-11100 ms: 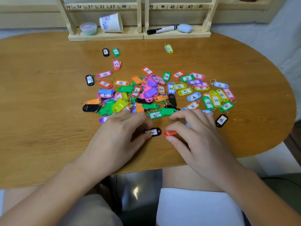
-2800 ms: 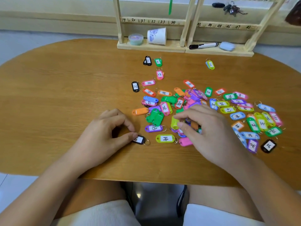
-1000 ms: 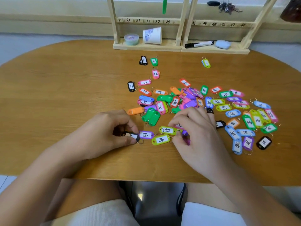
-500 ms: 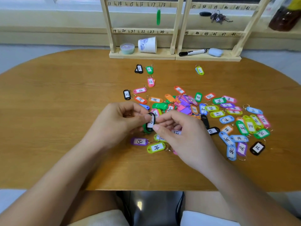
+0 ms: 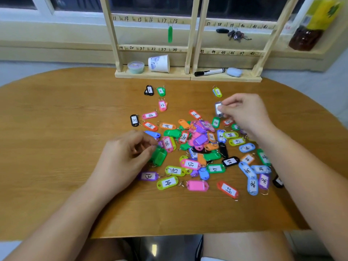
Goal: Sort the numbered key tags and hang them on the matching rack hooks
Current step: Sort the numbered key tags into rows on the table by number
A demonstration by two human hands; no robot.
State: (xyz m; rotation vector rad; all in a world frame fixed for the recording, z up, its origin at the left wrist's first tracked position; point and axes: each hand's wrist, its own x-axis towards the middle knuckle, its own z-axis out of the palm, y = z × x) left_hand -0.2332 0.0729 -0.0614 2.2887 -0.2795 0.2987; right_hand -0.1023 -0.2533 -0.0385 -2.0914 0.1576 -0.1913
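Note:
A heap of coloured numbered key tags (image 5: 199, 146) lies mid-table. My right hand (image 5: 243, 112) hovers above its far side, pinching a dark tag with a white label (image 5: 218, 109); motion blur hides the number. My left hand (image 5: 128, 157) rests at the heap's left edge, fingers curled beside two green tags (image 5: 159, 156), holding nothing that I can see. The wooden rack (image 5: 190, 48) with numbered rows stands at the table's far edge. One green tag (image 5: 170, 33) hangs under 18.
Tags 1 (image 5: 149, 90), 2 (image 5: 161, 91), 12 (image 5: 162, 105) and 6 (image 5: 217, 92) lie apart near the rack. On its base sit a small tub (image 5: 135, 67), a tipped paper cup (image 5: 158, 63), a marker (image 5: 209, 72) and an eraser (image 5: 234, 72). Keys (image 5: 236, 35) hang at right.
Half a second ago both hands held the black tag over the heap. Now my right hand has carried it up and to the right, and my left hand has dropped back to the heap's left edge.

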